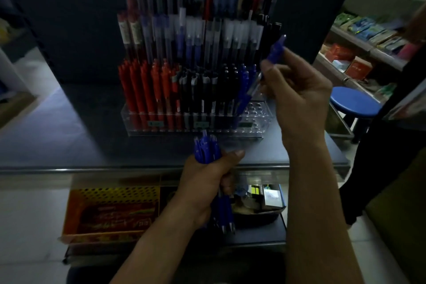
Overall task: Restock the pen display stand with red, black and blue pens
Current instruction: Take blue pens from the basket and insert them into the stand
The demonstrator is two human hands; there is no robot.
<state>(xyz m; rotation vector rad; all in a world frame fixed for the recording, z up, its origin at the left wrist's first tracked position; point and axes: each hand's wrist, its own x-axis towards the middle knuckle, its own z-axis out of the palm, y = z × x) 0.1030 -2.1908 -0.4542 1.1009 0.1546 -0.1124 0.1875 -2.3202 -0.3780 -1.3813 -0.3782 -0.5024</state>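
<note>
A clear acrylic pen display stand [253, 129] sits on the dark counter, its front tier filled with red pens [143, 85] on the left, black pens [202, 90] in the middle and a few blue pens [244, 80] on the right. Bare holes show at the tier's right end. My left hand [207, 182] grips a bundle of blue pens [206, 148] upright below the stand. My right hand [299, 94] pinches a single blue pen [275, 49], slanted, tip down over the right end of the stand.
Taller tiers of capped pens [196, 30] rise behind. The counter edge [115, 169] runs across the front. Below it lie an orange box [110, 210] and a tray of small items [265, 196]. A blue stool [355, 101] and stocked shelves [368, 37] stand to the right.
</note>
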